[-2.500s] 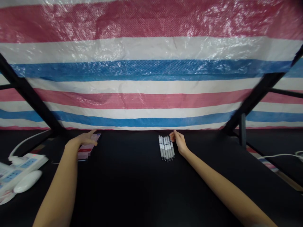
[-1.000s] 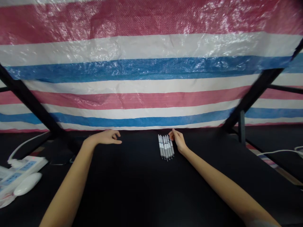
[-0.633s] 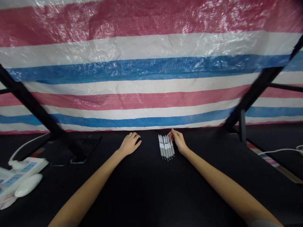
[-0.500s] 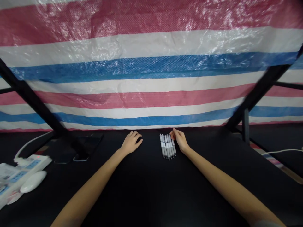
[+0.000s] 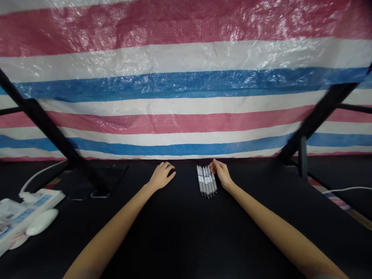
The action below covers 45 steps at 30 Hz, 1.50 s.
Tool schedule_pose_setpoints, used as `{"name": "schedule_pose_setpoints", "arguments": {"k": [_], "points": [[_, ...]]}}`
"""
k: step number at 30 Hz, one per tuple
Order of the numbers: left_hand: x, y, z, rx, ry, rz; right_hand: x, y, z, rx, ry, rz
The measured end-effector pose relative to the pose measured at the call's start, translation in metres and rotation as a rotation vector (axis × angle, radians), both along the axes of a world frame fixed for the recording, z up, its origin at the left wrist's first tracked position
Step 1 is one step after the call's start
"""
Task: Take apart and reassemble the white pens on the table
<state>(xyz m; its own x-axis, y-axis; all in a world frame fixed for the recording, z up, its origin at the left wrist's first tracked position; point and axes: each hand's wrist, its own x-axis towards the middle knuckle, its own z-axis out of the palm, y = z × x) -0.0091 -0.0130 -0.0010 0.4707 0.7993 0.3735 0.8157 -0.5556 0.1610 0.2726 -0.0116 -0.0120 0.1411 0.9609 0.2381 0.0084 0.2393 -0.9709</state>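
Observation:
Several grey-and-white click pens (image 5: pixel 205 182) lie side by side in a row on the black tabletop (image 5: pixel 186 232). My right hand (image 5: pixel 220 171) rests at the row's upper right, its fingers curled around the upper end of the rightmost pen. That end is hidden behind the fingers, so how firm the hold is does not show. Left of the pens, apart from them, my left hand (image 5: pixel 162 175) lies palm down on the table. Its fingers are loosely spread with the thumb out to the side, and it holds nothing.
At the left stand a white power strip (image 5: pixel 43 199) with a cable and a white rounded mouse-like object (image 5: pixel 42 222). Dark flat devices (image 5: pixel 100 192) lie by the left black frame leg (image 5: pixel 55 135). Another leg (image 5: pixel 314 120) rises right. A striped plastic sheet (image 5: pixel 186 124) hangs behind.
The whole view has shifted very slightly. Both hands and the pens keep their places relative to each other.

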Motion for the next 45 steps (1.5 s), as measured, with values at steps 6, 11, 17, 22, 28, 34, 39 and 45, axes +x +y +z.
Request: {"name": "schedule_pose_setpoints", "arguments": {"k": [6,11,17,22,28,34,39,45], "points": [[0.0,0.0,0.001,-0.01,-0.017,-0.005,-0.001,0.0,0.001,-0.01,0.0,-0.003],[-0.001,0.0,0.0,-0.013,-0.008,0.002,-0.001,-0.001,0.002,-0.002,0.0,-0.001],[-0.001,0.0,0.0,-0.001,0.004,0.005,-0.001,-0.001,0.002,-0.004,-0.004,-0.001],[-0.001,0.0,0.0,-0.001,-0.001,0.002,-0.001,0.0,0.002,-0.005,0.014,0.002],[-0.001,0.0,-0.001,0.008,-0.007,-0.004,-0.001,0.0,0.001,-0.005,-0.003,-0.001],[-0.001,0.002,-0.004,0.038,-0.014,-0.01,0.0,0.0,0.0,0.001,-0.056,0.008],[-0.002,0.002,-0.005,0.063,-0.024,-0.015,-0.002,-0.005,0.003,0.065,-0.289,0.034],[-0.002,0.002,-0.005,0.073,-0.022,-0.014,-0.009,-0.017,0.01,0.267,-0.798,0.123]]}}
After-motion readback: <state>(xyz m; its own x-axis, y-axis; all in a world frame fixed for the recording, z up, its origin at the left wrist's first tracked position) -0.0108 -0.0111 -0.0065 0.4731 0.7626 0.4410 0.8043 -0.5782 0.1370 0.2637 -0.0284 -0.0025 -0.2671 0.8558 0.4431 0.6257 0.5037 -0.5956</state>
